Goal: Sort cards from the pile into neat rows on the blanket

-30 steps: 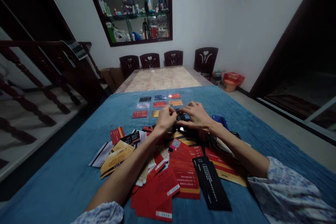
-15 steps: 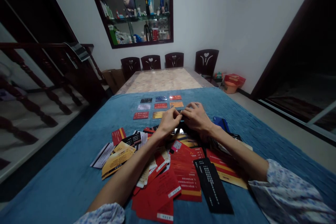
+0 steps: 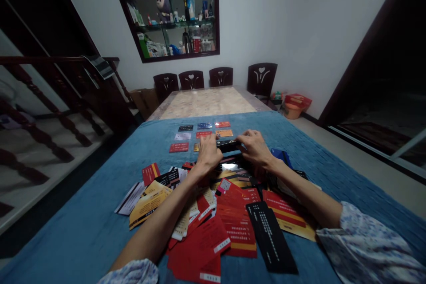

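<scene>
Between my two hands a dark, flat item, apparently a black card or card stack [image 3: 227,146], is held by its two ends. My left hand [image 3: 209,153] grips its left end, and the fingers of my right hand [image 3: 254,145] pinch the right end. Just beyond lie small cards in rows, among them a red card [image 3: 179,147], a white card [image 3: 183,136] and an orange card [image 3: 224,133]. My left hand partly covers a yellow one. Under my wrists spreads a pile of red cards [image 3: 199,248], with yellow cards [image 3: 149,206] to its left and black cards [image 3: 271,237] to its right.
A blue cloth [image 3: 100,213] covers the near part of the table [image 3: 206,101]. Dark chairs [image 3: 221,75] stand at its far end. Blue cards [image 3: 281,156] lie beyond my right forearm. A stair railing is at the left and an orange bucket [image 3: 292,110] at the right.
My hands have moved apart from near contact, my left hand shifting left and turning. The dark item now shows stretched between them, and my left hand covers more of the yellow card.
</scene>
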The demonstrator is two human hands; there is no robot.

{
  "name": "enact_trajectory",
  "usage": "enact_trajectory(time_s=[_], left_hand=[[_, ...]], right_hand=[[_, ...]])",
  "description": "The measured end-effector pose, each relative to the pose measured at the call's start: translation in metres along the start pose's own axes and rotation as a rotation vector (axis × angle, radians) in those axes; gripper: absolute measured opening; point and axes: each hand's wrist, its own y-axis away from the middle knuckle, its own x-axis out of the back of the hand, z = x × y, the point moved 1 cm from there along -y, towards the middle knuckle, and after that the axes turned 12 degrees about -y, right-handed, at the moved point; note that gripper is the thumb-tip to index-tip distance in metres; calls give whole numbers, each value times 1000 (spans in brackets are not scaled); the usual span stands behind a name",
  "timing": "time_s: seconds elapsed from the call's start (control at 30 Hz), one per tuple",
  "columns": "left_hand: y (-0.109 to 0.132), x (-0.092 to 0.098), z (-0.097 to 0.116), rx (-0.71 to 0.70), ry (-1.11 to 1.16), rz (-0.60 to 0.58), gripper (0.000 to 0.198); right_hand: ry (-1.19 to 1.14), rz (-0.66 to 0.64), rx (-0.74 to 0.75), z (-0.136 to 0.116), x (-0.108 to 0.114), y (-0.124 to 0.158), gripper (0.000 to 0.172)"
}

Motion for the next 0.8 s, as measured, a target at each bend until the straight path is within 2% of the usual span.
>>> enact_trajectory(time_s=[0.2, 0.37, 0.6, 0.8], left_hand=[[-1, -5, -2, 7, -8, -129, 21], [-4, -3, -4, 34, -5, -93, 18], [-5, 1, -6, 37, 7, -33, 20], [-3, 5, -4, 13, -9, -2, 21]], right_hand=[[-24, 9, -25, 4, -3, 0, 23], [6, 28, -20, 3, -6, 0, 30], [94, 73, 63, -1, -9, 2, 46], [127, 99, 95, -5, -9, 3, 39]])
